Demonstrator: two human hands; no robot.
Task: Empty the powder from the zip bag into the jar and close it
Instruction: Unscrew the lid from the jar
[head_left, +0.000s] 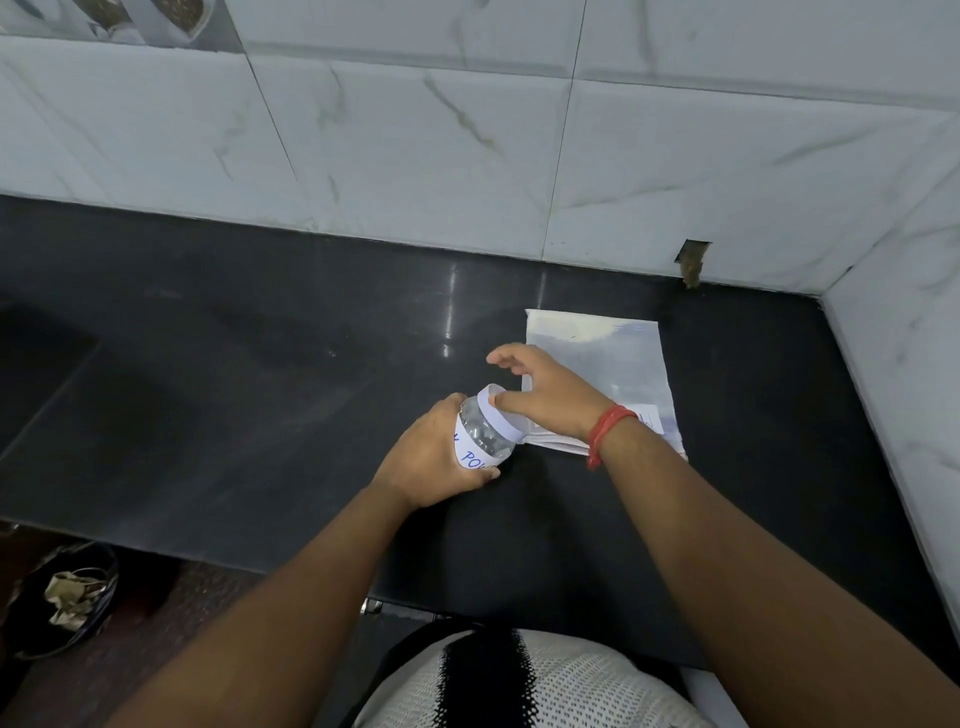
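Note:
A small clear plastic jar (483, 439) with a white label in blue handwriting stands on the black counter, tilted a little to the right. My left hand (436, 457) grips its body from the left. A white lid (496, 410) sits on the jar's mouth, and my right hand (550, 395) holds the lid from above with thumb and fingers around its rim. The flat, clear zip bag (602, 364) lies on the counter just behind and right of my right hand, partly hidden by my wrist.
The black counter (260, 364) runs left from the jar. White marble-look tiled walls (467, 130) close the back and right side. A bin with crumpled paper (67, 597) stands on the floor at lower left.

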